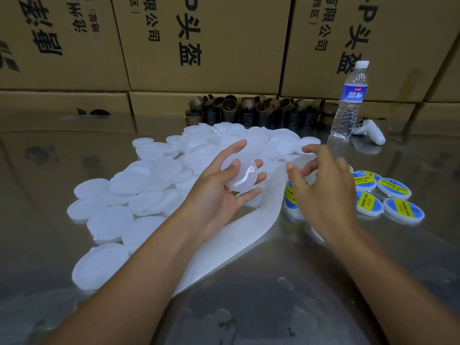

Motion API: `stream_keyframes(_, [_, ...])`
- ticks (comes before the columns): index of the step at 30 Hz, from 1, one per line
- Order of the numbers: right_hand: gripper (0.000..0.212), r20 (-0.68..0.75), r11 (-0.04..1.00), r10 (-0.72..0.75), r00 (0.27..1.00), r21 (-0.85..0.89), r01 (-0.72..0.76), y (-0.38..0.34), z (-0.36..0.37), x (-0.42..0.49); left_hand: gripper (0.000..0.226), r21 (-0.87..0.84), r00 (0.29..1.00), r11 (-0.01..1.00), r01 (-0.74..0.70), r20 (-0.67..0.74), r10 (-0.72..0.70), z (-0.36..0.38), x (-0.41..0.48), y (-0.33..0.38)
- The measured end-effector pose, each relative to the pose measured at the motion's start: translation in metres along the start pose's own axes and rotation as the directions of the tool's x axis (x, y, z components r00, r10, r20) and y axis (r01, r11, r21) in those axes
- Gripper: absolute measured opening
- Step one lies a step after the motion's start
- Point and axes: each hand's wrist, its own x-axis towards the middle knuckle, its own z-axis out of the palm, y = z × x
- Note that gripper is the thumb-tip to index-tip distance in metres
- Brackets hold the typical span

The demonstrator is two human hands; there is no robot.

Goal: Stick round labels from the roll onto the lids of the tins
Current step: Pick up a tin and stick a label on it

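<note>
Both forearms (139,282) reach forward: left fingers (232,149) curl round a tin (242,178), right fingers (295,180) apart.

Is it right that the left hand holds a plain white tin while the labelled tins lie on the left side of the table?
Not quite. The left hand holds a plain white tin, but the labelled tins lie on the right side of the table, as the head view shows.

A water bottle (348,103) stands beside a white controller (371,131), with brown cardboard rings (249,110) heaped before stacked cartons (211,46).
</note>
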Motion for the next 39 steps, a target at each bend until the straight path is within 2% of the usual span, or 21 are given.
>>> stream_keyframes(7, [0.048, 0.122, 0.997, -0.027, 0.992, 0.077, 0.017, -0.005, 0.0, -0.001, 0.023, 0.022, 0.993, 1.0, 0.005, -0.12, -0.002, 0.001, 0.003, 0.0])
stream_keyframes(11, [0.035, 0.128, 0.992, -0.077, 0.989, 0.107, 0.063, -0.008, 0.0, -0.002, 0.031, -0.024, 0.986, 1.0, 0.019, -0.165, -0.023, 0.0, 0.004, 0.001])
stream_keyframes(16, [0.022, 0.079, 0.947, -0.177, 0.981, 0.286, 0.148, -0.02, -0.004, -0.007, 0.019, -0.088, 0.97, 0.996, 0.012, -0.242, -0.033, 0.001, 0.003, 0.003])
stream_keyframes(19, [0.023, 0.122, 0.905, -0.256, 0.959, 0.38, 0.194, -0.025, -0.005, -0.011, 0.018, -0.102, 0.954, 0.995, 0.011, -0.296, -0.041, 0.001, 0.005, 0.004])
stream_keyframes(22, [0.028, 0.216, 0.843, -0.291, 0.932, 0.518, 0.143, -0.029, -0.006, -0.015, 0.025, -0.071, 0.94, 0.997, 0.032, -0.337, -0.054, 0.001, 0.006, 0.003])
stream_keyframes(25, [0.034, 0.32, 0.794, -0.303, 0.898, 0.606, 0.052, -0.03, -0.007, -0.016, 0.031, -0.036, 0.949, 0.996, 0.077, -0.302, -0.085, 0.001, 0.007, 0.002])
stream_keyframes(29, [0.034, 0.402, 0.777, -0.331, 0.854, 0.63, 0.005, -0.031, -0.008, -0.017, 0.033, -0.017, 0.955, 0.995, 0.095, -0.281, -0.096, 0.001, 0.008, 0.001])
stream_keyframes(32, [0.032, 0.458, 0.777, -0.347, 0.819, 0.629, -0.023, -0.032, -0.009, -0.018, 0.022, -0.016, 0.967, 0.998, 0.065, -0.246, -0.067, 0.001, 0.005, 0.002])
stream_keyframes(34, [0.03, 0.48, 0.774, -0.358, 0.801, 0.632, -0.032, -0.032, -0.009, -0.019, 0.024, -0.02, 0.969, 0.998, 0.052, -0.24, -0.055, 0.001, 0.004, 0.001])
stream_keyframes(39, [0.017, 0.478, 0.749, -0.339, 0.81, 0.658, -0.076, -0.034, -0.012, -0.019, 0.031, -0.072, 0.97, 0.997, 0.03, -0.239, -0.046, 0.001, 0.004, 0.002])
